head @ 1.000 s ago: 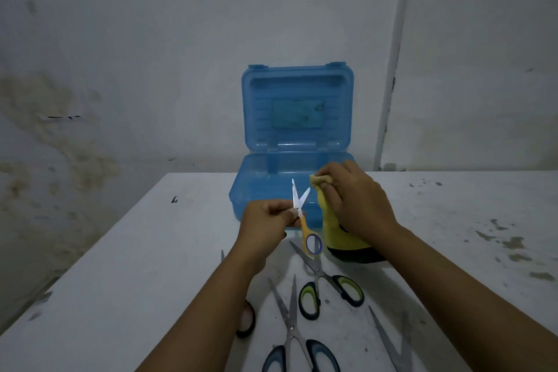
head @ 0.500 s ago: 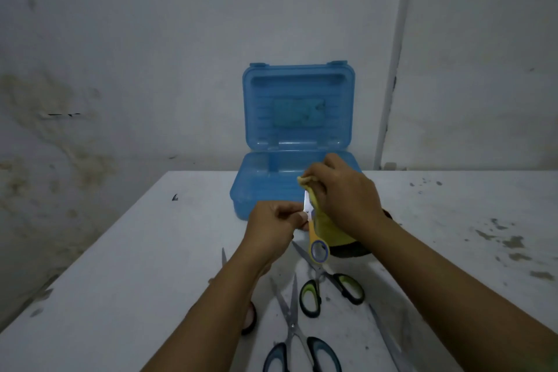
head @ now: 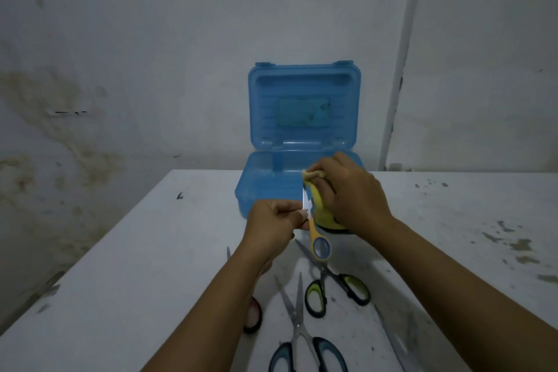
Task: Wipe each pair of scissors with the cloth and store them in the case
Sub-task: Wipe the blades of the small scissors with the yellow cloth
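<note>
My left hand [head: 273,225] pinches a small pair of orange-handled scissors [head: 318,243] at the pivot, blades up, in front of the open blue case [head: 299,133]. My right hand [head: 353,190] grips a yellow cloth [head: 321,208] folded over the right blade. On the white table [head: 151,266] below lie green-handled scissors [head: 335,287], blue-handled scissors [head: 302,341], a red-handled pair [head: 252,314] partly hidden by my left arm, and another pair [head: 395,341] at the lower right with its handles out of view.
The case stands against a stained wall [head: 151,39], its lid upright. A white pipe [head: 398,69] runs down the wall to the right. Dark stains [head: 513,244] mark the table's right side.
The scissor blades, spread apart a second ago, are now nearly together. My right hand with the cloth has moved left onto the blade.
</note>
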